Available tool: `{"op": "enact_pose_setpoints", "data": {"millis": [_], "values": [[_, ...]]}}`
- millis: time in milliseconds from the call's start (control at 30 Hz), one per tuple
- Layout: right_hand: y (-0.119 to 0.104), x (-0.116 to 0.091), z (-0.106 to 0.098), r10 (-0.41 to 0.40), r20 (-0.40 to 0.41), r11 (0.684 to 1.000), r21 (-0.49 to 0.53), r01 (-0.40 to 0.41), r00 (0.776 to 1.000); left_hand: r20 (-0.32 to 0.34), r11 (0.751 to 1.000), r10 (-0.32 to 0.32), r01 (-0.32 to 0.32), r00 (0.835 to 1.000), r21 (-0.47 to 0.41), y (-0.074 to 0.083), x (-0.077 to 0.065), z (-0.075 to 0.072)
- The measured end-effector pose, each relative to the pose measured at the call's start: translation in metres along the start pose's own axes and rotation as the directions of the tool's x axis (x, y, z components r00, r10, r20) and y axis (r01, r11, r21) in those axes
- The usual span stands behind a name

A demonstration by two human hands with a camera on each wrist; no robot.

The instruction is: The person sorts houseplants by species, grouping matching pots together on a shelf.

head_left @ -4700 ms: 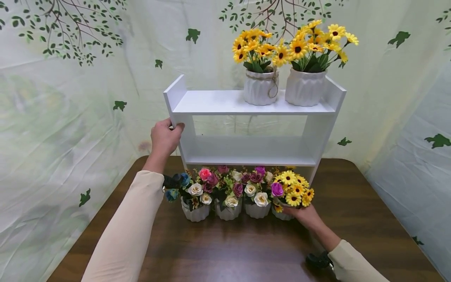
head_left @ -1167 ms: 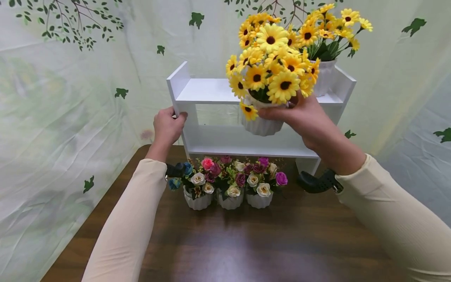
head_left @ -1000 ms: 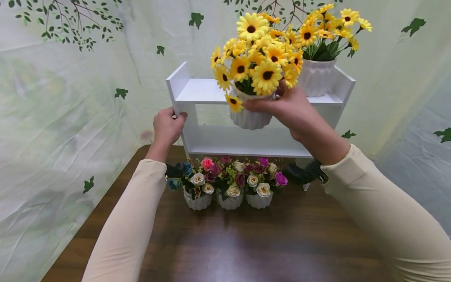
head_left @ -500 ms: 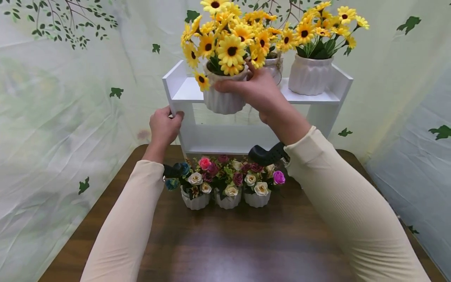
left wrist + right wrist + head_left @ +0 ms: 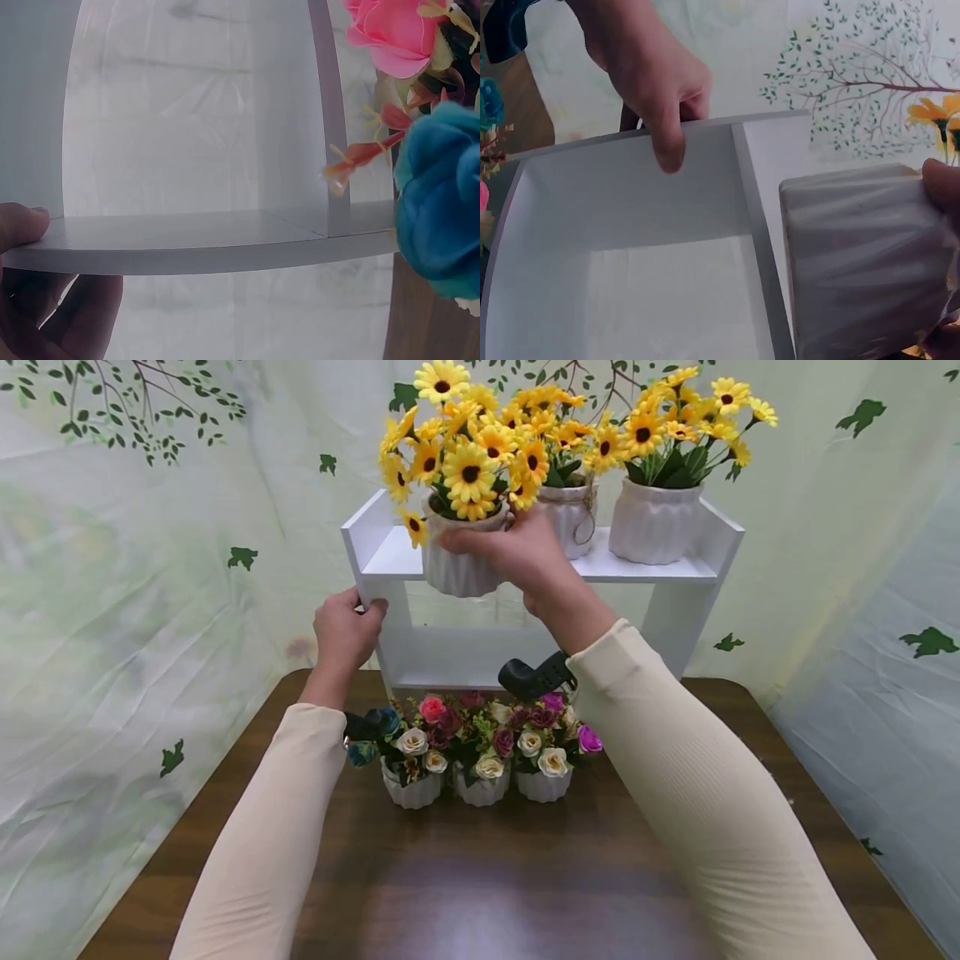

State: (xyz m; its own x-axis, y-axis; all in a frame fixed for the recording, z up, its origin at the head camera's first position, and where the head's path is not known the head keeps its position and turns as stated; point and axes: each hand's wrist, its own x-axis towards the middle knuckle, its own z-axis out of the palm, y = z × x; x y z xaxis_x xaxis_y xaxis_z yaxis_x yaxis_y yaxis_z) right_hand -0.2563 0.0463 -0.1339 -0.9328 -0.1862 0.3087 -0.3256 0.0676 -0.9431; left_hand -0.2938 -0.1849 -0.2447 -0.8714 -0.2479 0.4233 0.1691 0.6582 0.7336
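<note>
"Gripping the yellow-flowered pot (image 5: 459, 570), what should the right hand (image 5: 516, 550) mind?"

"Its base, I'd judge: lift it level past the edge of the top board (image 5: 386, 558), the left hand (image 5: 347, 628) steadying the white shelf (image 5: 678, 620) by its gripped side."

"Count?"

"One held before that board, two more yellow-flowered pots (image 5: 654, 525) on it, three rose pots (image 5: 412, 792) on the desk (image 5: 480, 877)."

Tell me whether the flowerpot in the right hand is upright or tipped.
Upright, or very nearly: in the head view, the flowerpot is bottom-down, its yellow flowers standing out of the top.
</note>
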Motion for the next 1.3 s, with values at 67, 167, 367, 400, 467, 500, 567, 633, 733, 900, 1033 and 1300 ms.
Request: {"op": "enact_pose_setpoints", "data": {"millis": [67, 167, 367, 400, 467, 500, 567, 633, 733, 900, 1033, 1300], "values": [[-0.001, 0.003, 0.001, 0.021, -0.019, 1.000, 0.002, -0.020, 1.000, 0.000, 1.000, 0.003, -0.003, 1.000, -0.004, 0.001, 0.000, 0.000], [-0.001, 0.007, 0.003, 0.052, -0.045, 0.999, 0.001, -0.052, 0.998, 0.001, 1.000, 0.002, -0.002, 1.000, -0.008, 0.002, 0.000, 0.000], [0.001, 0.014, 0.011, 0.093, -0.078, 0.996, -0.010, -0.094, 0.993, 0.014, 1.000, -0.028, 0.028, 1.000, -0.013, 0.001, -0.001, -0.002], [0.002, 0.016, 0.012, 0.103, -0.087, 0.994, -0.009, -0.105, 0.991, 0.014, 0.999, -0.030, 0.030, 0.999, -0.013, 0.001, -0.001, -0.002], [0.002, 0.019, 0.015, 0.107, -0.103, 0.994, -0.016, -0.110, 0.989, 0.014, 0.999, -0.032, 0.032, 0.999, -0.012, 0.001, -0.001, -0.002], [0.003, 0.021, 0.015, 0.114, -0.114, 0.993, -0.020, -0.117, 0.987, 0.013, 1.000, -0.029, 0.030, 0.999, -0.010, 0.001, -0.001, -0.002], [0.003, 0.024, 0.017, 0.129, -0.133, 0.991, -0.024, -0.133, 0.983, 0.009, 1.000, -0.025, 0.025, 1.000, -0.009, 0.001, 0.000, -0.002], [0.004, 0.027, 0.018, 0.142, -0.147, 0.989, -0.028, -0.147, 0.979, 0.010, 1.000, -0.022, 0.022, 1.000, -0.011, 0.002, 0.000, -0.002], [0.006, 0.030, 0.020, 0.155, -0.164, 0.986, -0.041, -0.163, 0.974, 0.012, 1.000, -0.027, 0.027, 1.000, -0.009, 0.002, 0.000, -0.003], [0.010, 0.034, 0.020, 0.147, -0.180, 0.979, -0.117, -0.170, 0.973, 0.010, 0.999, -0.052, 0.052, 0.999, -0.006, 0.001, 0.000, -0.004], [0.016, 0.037, 0.016, 0.114, -0.203, 0.969, -0.192, -0.154, 0.972, 0.012, 0.998, -0.057, 0.057, 0.998, -0.022, 0.003, 0.000, -0.005], [0.024, 0.038, 0.016, 0.027, -0.262, 0.953, -0.286, -0.105, 0.965, 0.033, 0.997, -0.073, 0.074, 0.997, -0.028, 0.006, -0.002, -0.005]]}}
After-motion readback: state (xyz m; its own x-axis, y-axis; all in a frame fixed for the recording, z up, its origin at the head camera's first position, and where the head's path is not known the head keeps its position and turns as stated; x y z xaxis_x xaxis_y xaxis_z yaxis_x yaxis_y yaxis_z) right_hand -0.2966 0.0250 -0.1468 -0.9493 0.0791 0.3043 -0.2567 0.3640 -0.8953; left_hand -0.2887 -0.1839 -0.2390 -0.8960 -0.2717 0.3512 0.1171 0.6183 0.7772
